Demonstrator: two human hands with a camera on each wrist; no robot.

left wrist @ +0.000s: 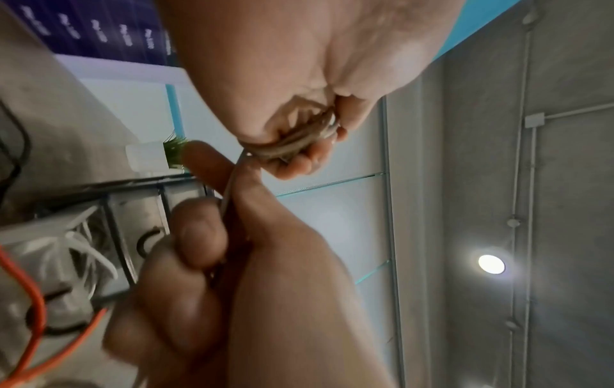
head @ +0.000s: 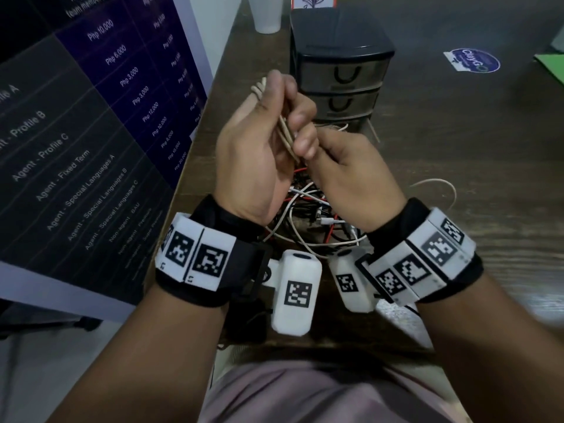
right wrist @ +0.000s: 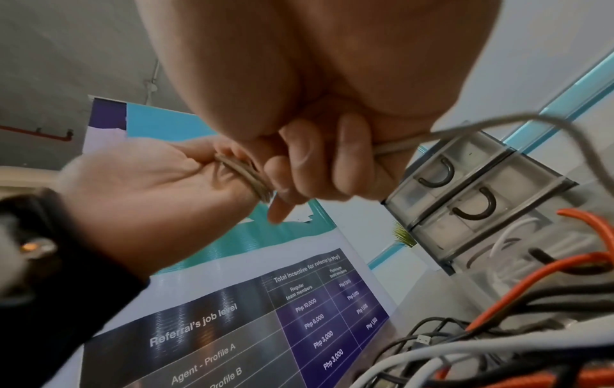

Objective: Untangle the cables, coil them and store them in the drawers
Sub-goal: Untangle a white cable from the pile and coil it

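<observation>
A beige cable [head: 287,134] is partly wound into a small coil that my left hand [head: 268,123] grips, raised above the table. The coil [left wrist: 292,143] sits between that hand's thumb and curled fingers; the right wrist view shows the coil [right wrist: 247,178] edge-on. My right hand [head: 338,161] pinches the same cable just beside the coil, with the strand [right wrist: 395,147] leaving its fist. The cable's loose tail [head: 439,186] loops over the table to the right. A tangle of white, black and red-orange cables [head: 311,215] lies under both hands.
A black three-drawer unit [head: 338,71] with smoky fronts stands behind the hands; a white cable shows through its lowest drawer [right wrist: 508,241]. A white cup [head: 265,13] stands behind it. A printed banner [head: 91,132] borders the table's left edge.
</observation>
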